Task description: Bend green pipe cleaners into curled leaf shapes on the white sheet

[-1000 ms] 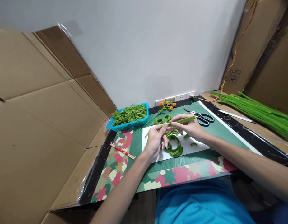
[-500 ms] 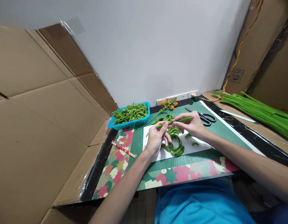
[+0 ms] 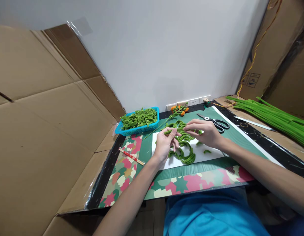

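Observation:
Between my hands, above a white sheet of paper (image 3: pixel 211 155), are green fuzzy pipe cleaners (image 3: pixel 181 129) held nearly level. My left hand (image 3: pixel 165 144) pinches their left part between thumb and fingers. On the right part, my right hand (image 3: pixel 203 131) is closed with its fingertips; its fingers hide much of that end. Curled green pipe cleaner pieces (image 3: pixel 188 159) lie on the paper below, some bent into loops. A small cut green piece (image 3: pixel 207 151) rests to their right.
A blue basket (image 3: pixel 139 130) of twisted green pieces stands at the back left, beside an orange-flowered stem (image 3: pixel 178 111). Black-handled scissors (image 3: pixel 222 124) lie right of my hands. Long green pipe cleaners (image 3: pixel 275 116) are bundled far right. Wrapped chopsticks (image 3: pixel 131 156) lie left.
My right hand's fingers have turned over and closed further around the right part of the pipe cleaners, which now shows less. My left hand keeps its pinch. The view has shifted slightly.

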A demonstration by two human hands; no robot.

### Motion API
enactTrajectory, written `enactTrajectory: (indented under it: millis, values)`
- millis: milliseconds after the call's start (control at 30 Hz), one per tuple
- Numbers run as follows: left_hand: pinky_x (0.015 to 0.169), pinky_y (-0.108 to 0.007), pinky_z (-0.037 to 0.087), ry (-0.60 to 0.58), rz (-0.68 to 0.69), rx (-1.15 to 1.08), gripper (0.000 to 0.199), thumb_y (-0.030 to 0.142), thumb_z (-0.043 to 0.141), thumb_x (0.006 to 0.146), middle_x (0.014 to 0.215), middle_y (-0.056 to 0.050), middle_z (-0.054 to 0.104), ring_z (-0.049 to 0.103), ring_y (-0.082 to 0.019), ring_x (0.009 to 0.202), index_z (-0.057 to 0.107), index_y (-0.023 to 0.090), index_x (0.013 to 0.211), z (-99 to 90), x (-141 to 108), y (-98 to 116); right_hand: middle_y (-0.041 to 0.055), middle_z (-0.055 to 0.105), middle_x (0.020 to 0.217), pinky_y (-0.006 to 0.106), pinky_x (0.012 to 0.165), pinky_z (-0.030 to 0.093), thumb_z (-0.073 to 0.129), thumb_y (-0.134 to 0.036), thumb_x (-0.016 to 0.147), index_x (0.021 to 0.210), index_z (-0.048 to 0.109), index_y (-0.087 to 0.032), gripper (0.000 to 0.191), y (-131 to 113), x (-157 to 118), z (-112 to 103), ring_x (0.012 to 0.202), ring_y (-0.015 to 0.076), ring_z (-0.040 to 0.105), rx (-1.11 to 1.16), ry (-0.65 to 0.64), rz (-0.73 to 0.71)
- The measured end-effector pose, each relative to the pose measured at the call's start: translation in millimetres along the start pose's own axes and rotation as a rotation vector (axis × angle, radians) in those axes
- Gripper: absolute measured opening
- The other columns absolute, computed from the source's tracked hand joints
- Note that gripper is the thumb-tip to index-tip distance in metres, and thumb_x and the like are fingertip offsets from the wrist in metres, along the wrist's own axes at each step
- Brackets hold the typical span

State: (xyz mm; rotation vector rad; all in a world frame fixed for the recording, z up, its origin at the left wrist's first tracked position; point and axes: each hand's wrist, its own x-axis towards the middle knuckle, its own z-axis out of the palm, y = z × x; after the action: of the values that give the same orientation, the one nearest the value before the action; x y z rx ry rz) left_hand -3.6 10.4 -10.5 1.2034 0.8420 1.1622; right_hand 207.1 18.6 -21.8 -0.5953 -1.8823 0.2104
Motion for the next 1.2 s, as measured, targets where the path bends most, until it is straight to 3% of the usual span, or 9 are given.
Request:
enactTrajectory:
  millis: [400,633,800,967,1033,1100,1200]
  values:
    - [0.029,-0.016,0.035,-0.039,-0.027,-0.024,0.044,0.052,0.085,0.082,0.074,0.003,0.066,0.054,-0.005,0.039,0.06,0.016,0.085,3.0,-1.5,1.4,0.003,0.08,0.083,0.024,0.058,0.051,0.07,-0.027,0.102,0.098,0.076,-0.018,0.011,2.2,-1.1,-6.6,0.062,0.0129,0.071,-0.398,0.066,-0.21]
    - [0.03,-0.014,0.033,-0.043,-0.082,-0.065,0.046,0.054,0.086,0.08,0.076,0.004,0.065,0.052,-0.004,0.04,0.059,0.017,0.086,1.7,-2.6,1.9,0.0037,0.082,0.095,0.026,0.068,0.056,0.063,-0.025,0.105,0.102,0.077,-0.023,0.015,10.1,-3.3,-11.1,0.079,0.0156,0.076,-0.435,0.01,-0.239]
    - [0.031,-0.013,0.034,-0.04,-0.105,-0.094,0.044,0.051,0.086,0.081,0.077,0.004,0.064,0.052,-0.003,0.042,0.059,0.017,0.088,2.1,-2.9,2.8,0.0062,0.081,0.088,0.028,0.064,0.056,0.067,-0.035,0.102,0.092,0.079,-0.021,0.02,4.6,-1.3,-5.3,0.073,0.0171,0.073,-0.206,0.045,-0.046]
    - [0.029,-0.015,0.035,-0.032,-0.014,-0.036,0.044,0.052,0.084,0.082,0.077,0.003,0.066,0.053,-0.004,0.039,0.059,0.017,0.088,4.1,-1.3,2.0,0.0058,0.074,0.068,0.029,0.052,0.053,0.076,-0.054,0.091,0.08,0.078,-0.017,0.039,-9.1,3.1,8.6,0.056,0.017,0.065,0.206,0.17,0.424]
    - [0.029,-0.016,0.035,-0.017,0.049,0.008,0.044,0.054,0.083,0.084,0.075,0.003,0.066,0.054,-0.005,0.039,0.059,0.017,0.088,4.3,-0.6,0.5,0.0043,0.071,0.061,0.028,0.047,0.05,0.078,-0.058,0.088,0.074,0.076,-0.017,0.044,-11.8,3.1,12.9,0.049,0.0156,0.061,0.322,0.206,0.541]
    - [0.029,-0.016,0.036,-0.006,0.108,0.062,0.043,0.055,0.081,0.085,0.074,0.003,0.066,0.055,-0.006,0.038,0.06,0.017,0.088,4.3,-0.9,-1.2,0.0044,0.071,0.061,0.028,0.048,0.05,0.078,-0.057,0.088,0.073,0.076,-0.016,0.044,-13.1,1.8,15.4,0.05,0.0156,0.061,0.313,0.2,0.541]
    - [0.031,-0.017,0.037,0.004,0.176,0.141,0.041,0.055,0.079,0.088,0.076,0.001,0.069,0.055,-0.007,0.039,0.061,0.017,0.09,5.2,-4.1,-2.3,0.0046,0.074,0.065,0.027,0.054,0.051,0.071,-0.045,0.097,0.082,0.078,-0.018,0.032,-14.1,-1.4,17.0,0.055,0.0164,0.066,0.087,0.16,0.414]
